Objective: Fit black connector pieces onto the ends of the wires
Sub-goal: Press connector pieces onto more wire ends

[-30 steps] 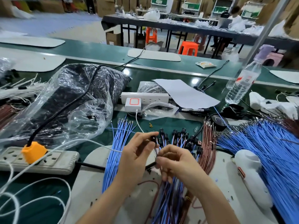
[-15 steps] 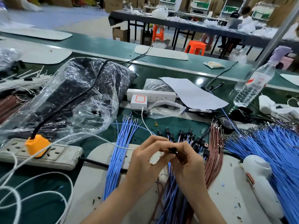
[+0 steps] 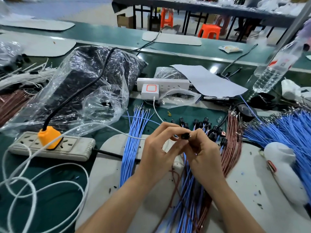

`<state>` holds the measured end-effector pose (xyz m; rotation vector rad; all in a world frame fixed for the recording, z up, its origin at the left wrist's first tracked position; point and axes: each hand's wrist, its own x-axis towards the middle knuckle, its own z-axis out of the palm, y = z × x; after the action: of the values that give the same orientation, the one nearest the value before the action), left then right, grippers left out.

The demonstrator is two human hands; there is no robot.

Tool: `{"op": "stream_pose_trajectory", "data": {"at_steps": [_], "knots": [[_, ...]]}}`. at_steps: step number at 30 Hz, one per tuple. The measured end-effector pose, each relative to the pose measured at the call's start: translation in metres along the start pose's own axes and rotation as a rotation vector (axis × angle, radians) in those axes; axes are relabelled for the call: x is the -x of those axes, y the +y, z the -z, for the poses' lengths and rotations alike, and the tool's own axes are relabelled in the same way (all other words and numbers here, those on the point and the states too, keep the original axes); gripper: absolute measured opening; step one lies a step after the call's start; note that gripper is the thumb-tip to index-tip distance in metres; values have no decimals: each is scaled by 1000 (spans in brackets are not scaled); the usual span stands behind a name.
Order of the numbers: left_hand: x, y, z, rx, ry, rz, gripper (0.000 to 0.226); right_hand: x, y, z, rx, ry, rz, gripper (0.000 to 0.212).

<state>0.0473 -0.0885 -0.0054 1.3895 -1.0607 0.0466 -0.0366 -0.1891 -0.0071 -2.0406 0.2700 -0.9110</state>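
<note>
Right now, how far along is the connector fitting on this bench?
Done: a cluster of capped wires, each tipped with a black piece, lies just beyond the hands. In hand: the left hand and right hand pinch one black connector between them. Left: the blue wires on the left, the large blue bundle on the right and the brown wires show bare metal tips.

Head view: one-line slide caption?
Left hand and right hand pinch a black connector over mixed blue and brown wires.
</note>
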Motion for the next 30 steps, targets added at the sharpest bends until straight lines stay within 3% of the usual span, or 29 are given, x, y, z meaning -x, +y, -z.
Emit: {"op": "stream_pose_trajectory", "data": {"at_steps": [4,8,17,30], "knots": [[0,-1,-1,-20,-18,-6,23,0,0,1,42,12,28,49],[-1,-1,-1,-29,-38,-8,20,0,3,1,63,-7,8,30],[-1,-1,-1,-20,-73,-2,21,1,10,1,78,-21,-41,12],[1,-3,-2,-11,-83,-13,22,2,13,1,71,-30,-66,11]]}}
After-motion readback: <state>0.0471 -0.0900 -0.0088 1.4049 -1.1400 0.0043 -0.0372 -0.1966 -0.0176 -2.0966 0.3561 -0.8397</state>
